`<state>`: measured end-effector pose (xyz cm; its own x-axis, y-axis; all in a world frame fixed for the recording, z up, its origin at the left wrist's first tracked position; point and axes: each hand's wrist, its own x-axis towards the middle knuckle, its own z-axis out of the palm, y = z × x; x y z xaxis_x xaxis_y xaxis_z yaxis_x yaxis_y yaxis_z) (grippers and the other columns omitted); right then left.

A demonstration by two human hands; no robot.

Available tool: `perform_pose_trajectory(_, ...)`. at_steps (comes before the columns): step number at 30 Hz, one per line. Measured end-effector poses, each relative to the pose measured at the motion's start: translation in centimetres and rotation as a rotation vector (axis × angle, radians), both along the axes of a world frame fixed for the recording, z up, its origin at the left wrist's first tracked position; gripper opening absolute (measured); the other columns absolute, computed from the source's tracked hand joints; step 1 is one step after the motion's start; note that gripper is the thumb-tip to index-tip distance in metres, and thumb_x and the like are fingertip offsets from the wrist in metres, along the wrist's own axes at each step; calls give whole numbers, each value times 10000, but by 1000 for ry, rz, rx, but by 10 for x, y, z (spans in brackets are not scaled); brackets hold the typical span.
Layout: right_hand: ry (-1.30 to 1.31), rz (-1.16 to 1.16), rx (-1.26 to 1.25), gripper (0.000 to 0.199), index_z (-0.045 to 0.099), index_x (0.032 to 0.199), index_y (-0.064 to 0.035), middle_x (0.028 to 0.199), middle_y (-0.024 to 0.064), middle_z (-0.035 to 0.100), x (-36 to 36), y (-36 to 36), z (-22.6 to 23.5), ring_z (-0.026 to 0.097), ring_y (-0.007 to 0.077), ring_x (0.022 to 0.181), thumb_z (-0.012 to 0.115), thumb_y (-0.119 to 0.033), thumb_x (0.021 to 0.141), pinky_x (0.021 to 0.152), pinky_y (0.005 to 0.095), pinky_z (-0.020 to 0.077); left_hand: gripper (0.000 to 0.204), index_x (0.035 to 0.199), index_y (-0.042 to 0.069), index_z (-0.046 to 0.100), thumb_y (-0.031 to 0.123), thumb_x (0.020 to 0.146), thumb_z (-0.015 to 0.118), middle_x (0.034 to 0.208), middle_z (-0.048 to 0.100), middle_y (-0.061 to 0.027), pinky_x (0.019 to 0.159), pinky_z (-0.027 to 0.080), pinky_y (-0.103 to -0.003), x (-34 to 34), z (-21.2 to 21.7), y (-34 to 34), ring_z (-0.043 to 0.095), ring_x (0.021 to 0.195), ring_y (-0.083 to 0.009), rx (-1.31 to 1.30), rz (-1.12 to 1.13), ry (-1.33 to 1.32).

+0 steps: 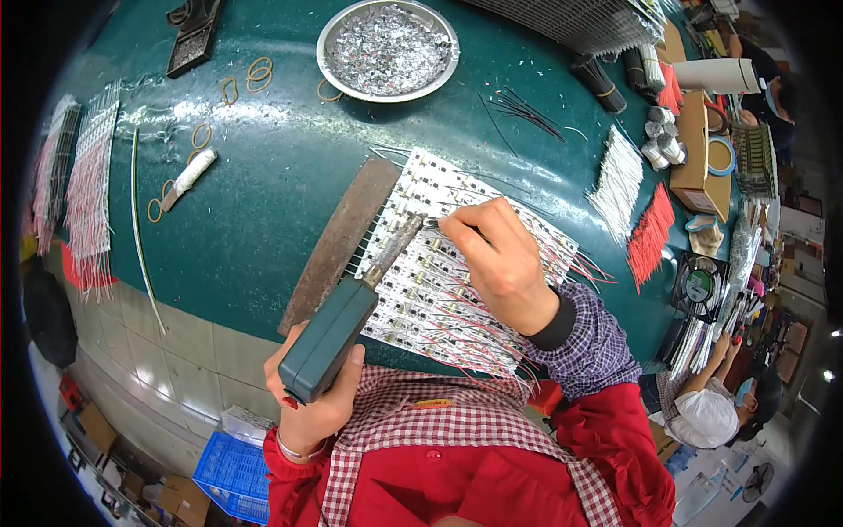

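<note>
Nearest us, our checked apron (457, 429) is filling the lower middle, just below the table's near edge. Before it, on the green tabletop (237, 255), a white sheet of circuit boards (430, 285) is lying askew, its lower right corner and red and dark wires reaching that near edge. Over the sheet our left hand (307, 423) is gripping a green-handled tool (329, 338), fingers clamped around the handle, the metal shaft pointing up and away from us. Just beside the tip, our right hand (505, 263) is pinching something thin and dark, thumb and forefinger together; we cannot tell whether tip and piece are touching. Along the sheet's left edge a brown metal bar (347, 241) is slanting, limiting room on that side; beyond it, a wide stretch of tabletop is separating it from the rubber bands (259, 75) and a white-wrapped item (195, 171). At the far side, a metal bowl (386, 98) of clippings is standing well apart from both hands. To the right, white wires (617, 184) and red wires (652, 227) are lying past the sheet, with a cardboard box (694, 186) and a black fan (700, 285) bordering that side.
</note>
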<state>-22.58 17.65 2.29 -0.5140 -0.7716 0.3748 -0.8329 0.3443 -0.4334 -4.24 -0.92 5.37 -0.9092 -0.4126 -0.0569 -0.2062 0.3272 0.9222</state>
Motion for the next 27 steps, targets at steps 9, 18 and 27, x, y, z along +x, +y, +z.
perform_pose_trajectory(9, 25, 0, 23, 347, 624, 1010, 26, 945, 108, 592, 1, -1, 0, 574, 252, 838, 639, 32, 663, 690, 338, 504, 187, 957, -46, 688, 0, 782, 738, 846, 654, -108, 580, 486, -283, 2, 1, 0, 643, 662, -183, 0, -13, -59)
perform_pose_trajectory(18, -6, -24, -4, 391, 648, 1006, 25, 930, 123, 610, 3, -3, 4, 588, 280, 805, 638, 114, 625, 668, 363, 495, 207, 941, -40, 691, 20, 754, 757, 835, 673, -128, 574, 501, -310, 20, -10, 5, 651, 645, -214, 73, 151, -49)
perform_pose_trajectory(27, 20, -35, -15, 379, 654, 987, 25, 928, 120, 608, 9, -3, 9, 581, 277, 809, 628, 107, 619, 671, 361, 487, 231, 953, -45, 693, 12, 738, 757, 845, 679, -144, 589, 513, -310, 20, -7, 5, 657, 653, -222, -20, 124, 30)
